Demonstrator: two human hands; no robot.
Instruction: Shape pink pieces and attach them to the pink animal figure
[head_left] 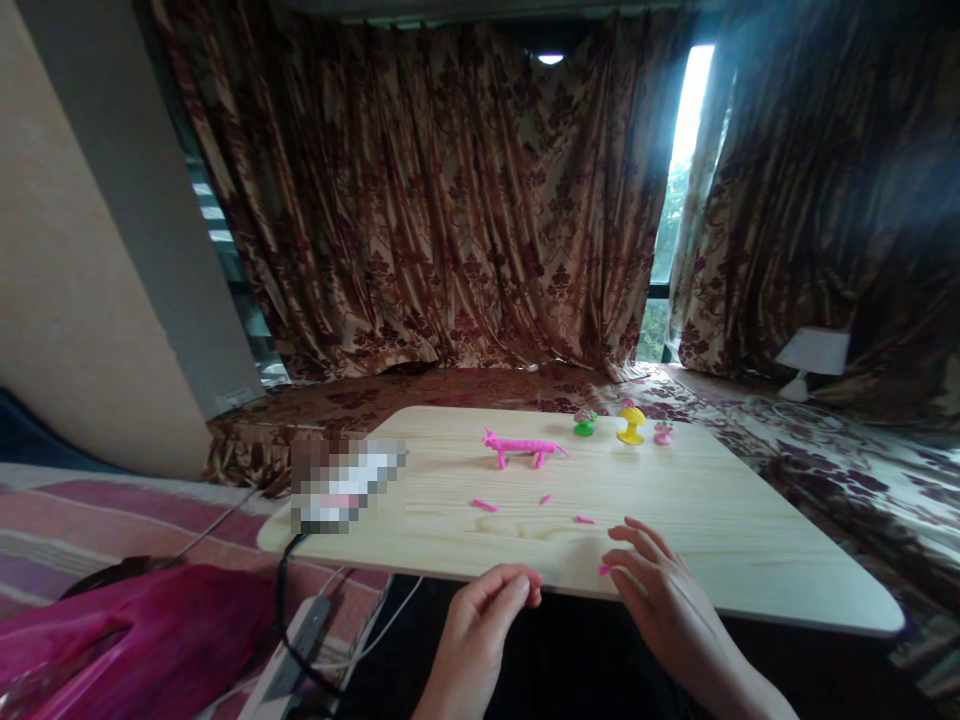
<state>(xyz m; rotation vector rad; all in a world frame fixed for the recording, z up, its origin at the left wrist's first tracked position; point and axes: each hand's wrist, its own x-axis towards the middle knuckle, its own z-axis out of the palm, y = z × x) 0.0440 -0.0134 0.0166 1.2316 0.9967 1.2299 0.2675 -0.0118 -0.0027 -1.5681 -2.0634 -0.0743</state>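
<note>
A pink modelling-clay animal figure (521,447) with legs, a thin tail and small points on its head stands on the pale wooden table (720,510). In front of it lie a pink clay strip (484,505), a small pink bit (546,499) and another short pink piece (584,520). At the table's near edge my left hand (484,620) is closed, thumb against the fingers; whatever is inside is hidden. My right hand (660,590) reaches over the near edge with fingers apart. Beside its fingertips shows a small pink clay piece (604,570); I cannot tell whether they touch it.
Toward the back right stand a green clay mushroom (585,422), a yellow one (631,425) and a small pink figure (664,432). A blurred-out object (349,485) with a black cable occupies the left side. Below it is a power strip (289,655).
</note>
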